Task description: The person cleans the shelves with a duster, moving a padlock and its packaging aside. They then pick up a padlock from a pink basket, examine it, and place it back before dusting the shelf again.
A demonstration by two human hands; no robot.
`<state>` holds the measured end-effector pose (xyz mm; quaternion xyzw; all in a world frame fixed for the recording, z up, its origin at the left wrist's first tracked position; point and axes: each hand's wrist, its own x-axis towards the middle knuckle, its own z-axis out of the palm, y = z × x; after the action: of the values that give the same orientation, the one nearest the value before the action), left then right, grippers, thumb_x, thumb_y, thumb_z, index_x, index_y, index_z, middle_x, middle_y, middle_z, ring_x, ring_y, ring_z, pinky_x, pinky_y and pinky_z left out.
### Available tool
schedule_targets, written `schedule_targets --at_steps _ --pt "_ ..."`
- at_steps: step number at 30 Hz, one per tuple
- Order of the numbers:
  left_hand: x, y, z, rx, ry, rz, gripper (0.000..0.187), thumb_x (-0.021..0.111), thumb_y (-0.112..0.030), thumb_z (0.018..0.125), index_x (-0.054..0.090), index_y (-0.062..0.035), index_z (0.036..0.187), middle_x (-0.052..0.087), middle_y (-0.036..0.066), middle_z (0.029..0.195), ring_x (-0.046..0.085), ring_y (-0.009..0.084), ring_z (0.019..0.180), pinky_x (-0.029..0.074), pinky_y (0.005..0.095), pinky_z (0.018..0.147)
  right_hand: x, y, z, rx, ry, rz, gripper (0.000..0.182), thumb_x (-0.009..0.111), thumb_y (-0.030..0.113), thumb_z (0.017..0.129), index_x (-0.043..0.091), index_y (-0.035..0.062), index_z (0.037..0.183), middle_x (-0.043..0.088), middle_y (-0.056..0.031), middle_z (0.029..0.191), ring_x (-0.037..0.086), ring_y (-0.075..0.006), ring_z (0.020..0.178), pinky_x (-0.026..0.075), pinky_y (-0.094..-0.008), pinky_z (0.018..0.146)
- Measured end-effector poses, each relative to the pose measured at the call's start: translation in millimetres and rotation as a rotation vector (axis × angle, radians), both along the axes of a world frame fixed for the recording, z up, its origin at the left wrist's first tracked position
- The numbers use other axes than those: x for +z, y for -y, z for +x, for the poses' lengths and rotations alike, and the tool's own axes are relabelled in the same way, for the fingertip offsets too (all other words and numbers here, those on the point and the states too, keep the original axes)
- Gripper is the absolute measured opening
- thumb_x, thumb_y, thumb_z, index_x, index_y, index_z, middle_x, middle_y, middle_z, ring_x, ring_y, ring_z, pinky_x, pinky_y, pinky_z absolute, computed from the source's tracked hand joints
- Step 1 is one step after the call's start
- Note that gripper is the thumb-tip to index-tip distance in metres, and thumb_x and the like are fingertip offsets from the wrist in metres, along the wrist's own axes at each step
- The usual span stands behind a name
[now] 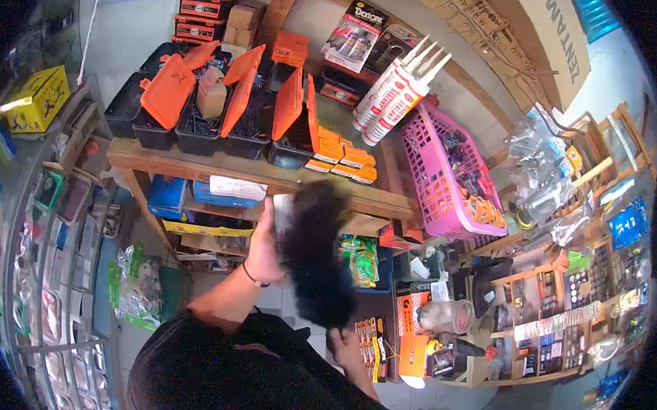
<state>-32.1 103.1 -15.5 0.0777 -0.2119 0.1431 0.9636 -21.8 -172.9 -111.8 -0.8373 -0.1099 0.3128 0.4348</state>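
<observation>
A fluffy black duster (pixel 318 256), blurred, was at the middle of the scene, its far end in front of the edge of a brown wooden shelf (pixel 197 167). The person's right hand (pixel 345 348) was at the duster's near end, fingers wrapped around its handle. The left hand (pixel 264 242), with a thin dark band (pixel 249 273) around its wrist, was raised just left of the duster, beside a pale, flat-sided object (pixel 283 214); I could not tell whether its fingers pinched that object or only touched it.

On the shelf, far left, stood a row of black plastic bins (pixel 247 148) with tilted orange plastic lids (pixel 169 93). To their right lay a stack of small orange-and-white boxes (pixel 338 157), and behind these leaned white sealant tubes with red lettering (pixel 393 97). Farther right was a pink perforated plastic basket (pixel 446 222) filled with packaged goods. Below the shelf, left of the left hand, sat a blue box (pixel 167 196).
</observation>
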Motion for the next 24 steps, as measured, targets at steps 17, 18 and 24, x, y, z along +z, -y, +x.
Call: schedule_targets --at_steps 17,18,24 --pt "1.8 -15.9 -11.4 0.183 -0.241 -0.033 0.063 0.033 -0.056 0.084 0.040 -0.0080 0.123 0.048 0.013 0.119 0.046 0.0300 0.109 0.036 0.0447 0.092 13.3 -34.2 -17.6 0.117 0.081 0.118 0.039 0.051 0.031 0.085 0.054 -0.0034 0.066 0.050 -0.0151 0.052 0.046 -0.0191 0.047 0.039 -0.0350 0.049" --pt "9.3 -15.1 -13.6 0.111 -0.215 -0.010 0.058 0.034 -0.051 0.086 0.041 -0.0072 0.123 0.047 0.013 0.120 0.045 0.0286 0.111 0.034 0.0443 0.095 10.9 -32.1 -17.4 0.254 0.215 -0.040 0.037 0.052 0.029 0.085 0.055 -0.0032 0.069 0.051 -0.0137 0.052 0.045 -0.0167 0.048 0.039 -0.0342 0.049" --pt "6.5 -14.5 -11.8 -0.014 -0.012 -0.121 0.069 0.028 -0.061 0.082 0.034 -0.0086 0.128 0.040 0.014 0.127 0.044 0.0301 0.111 0.035 0.0478 0.092 6.2 -26.8 -9.5 0.211 0.121 -0.011 0.041 0.051 0.033 0.085 0.054 -0.0046 0.070 0.053 -0.0171 0.056 0.049 -0.0217 0.050 0.040 -0.0365 0.051"
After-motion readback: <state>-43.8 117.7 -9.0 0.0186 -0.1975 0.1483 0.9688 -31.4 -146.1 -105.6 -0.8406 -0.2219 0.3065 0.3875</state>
